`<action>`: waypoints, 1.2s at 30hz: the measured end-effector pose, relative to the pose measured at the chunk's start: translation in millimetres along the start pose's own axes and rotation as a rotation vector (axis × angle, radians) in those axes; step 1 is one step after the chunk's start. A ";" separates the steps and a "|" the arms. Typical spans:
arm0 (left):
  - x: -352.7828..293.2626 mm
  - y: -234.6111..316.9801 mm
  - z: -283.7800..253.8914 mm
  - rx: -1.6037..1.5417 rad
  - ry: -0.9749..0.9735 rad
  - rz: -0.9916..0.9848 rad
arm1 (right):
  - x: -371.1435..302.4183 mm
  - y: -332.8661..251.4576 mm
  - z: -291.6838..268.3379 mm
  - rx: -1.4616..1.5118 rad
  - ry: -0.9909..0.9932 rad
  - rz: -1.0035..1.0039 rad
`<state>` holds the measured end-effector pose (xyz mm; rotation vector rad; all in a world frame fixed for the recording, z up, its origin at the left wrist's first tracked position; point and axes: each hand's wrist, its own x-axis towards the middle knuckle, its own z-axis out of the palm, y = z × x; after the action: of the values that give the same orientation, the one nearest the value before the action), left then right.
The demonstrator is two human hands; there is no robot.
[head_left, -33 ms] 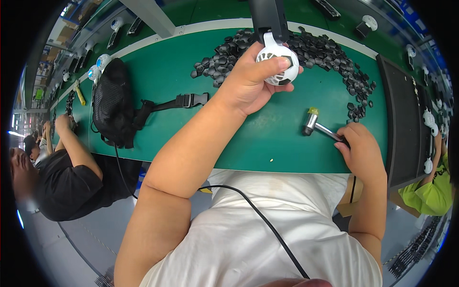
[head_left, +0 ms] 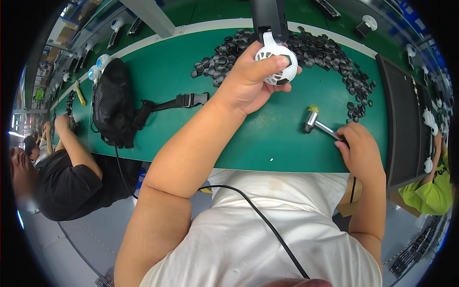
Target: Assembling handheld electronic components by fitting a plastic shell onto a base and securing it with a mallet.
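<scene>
My left hand (head_left: 253, 76) is closed around a white soccer-ball-shaped piece (head_left: 271, 53) with slotted vents and black pentagon patches. My thumb lies across its front, over one dark patch. A black arm-like part (head_left: 267, 19) joins the ball at the top. Low on the right, my right hand (head_left: 357, 146) grips the handle end of a small mallet (head_left: 311, 119), which rests on the table. The mallet has a metal head and shaft, one yellow-green face and one black face. Behind the ball lies a wide pile of small black pentagon pieces (head_left: 330, 52).
A black mesh bag (head_left: 114, 103) with a buckled strap (head_left: 191, 100) lies on the green table (head_left: 167, 76). A black tray (head_left: 401, 119) borders the table's right end. A black cable (head_left: 253, 210) crosses my white shirt. Co-workers sit at left (head_left: 71, 182) and right (head_left: 430, 191).
The white ball and my left thumb have shifted very slightly to the left. My right hand and the mallet look almost unchanged.
</scene>
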<state>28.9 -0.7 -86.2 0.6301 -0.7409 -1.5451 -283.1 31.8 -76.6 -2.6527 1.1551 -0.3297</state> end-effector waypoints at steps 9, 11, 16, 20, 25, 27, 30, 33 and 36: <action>1.3 -2.5 -4.1 0.031 -0.007 0.021 | 24.6 -43.0 -9.5 0.853 0.164 0.329; 3.3 -2.3 -2.4 0.028 -0.013 0.023 | 40.9 -45.6 -3.0 1.086 0.219 0.325; -2.0 0.8 -0.6 -0.014 -0.181 -0.035 | 106.1 -54.0 8.5 1.326 0.410 0.251; -6.0 -0.7 5.0 0.130 -0.248 -0.144 | 133.3 -38.2 -2.6 1.431 0.417 0.125; -8.3 -0.9 10.3 0.342 -0.238 -0.137 | 137.6 -46.2 -1.3 1.366 0.441 0.184; -8.1 1.7 11.6 0.378 -0.213 -0.150 | 137.6 -47.9 0.5 1.353 0.449 0.189; -8.1 4.6 13.1 0.495 -0.143 -0.183 | 135.3 -49.2 2.3 1.318 0.486 0.193; -6.8 1.8 9.4 0.508 -0.167 -0.178 | 135.1 -52.2 0.7 1.275 0.502 0.243; -3.7 -3.6 2.5 0.515 -0.187 -0.170 | 130.0 -49.9 -7.0 1.243 0.515 0.275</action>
<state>25.1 3.4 -87.4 0.9537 -1.2760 -1.5887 -164.5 -32.1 -40.5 -1.3320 0.9134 -1.2276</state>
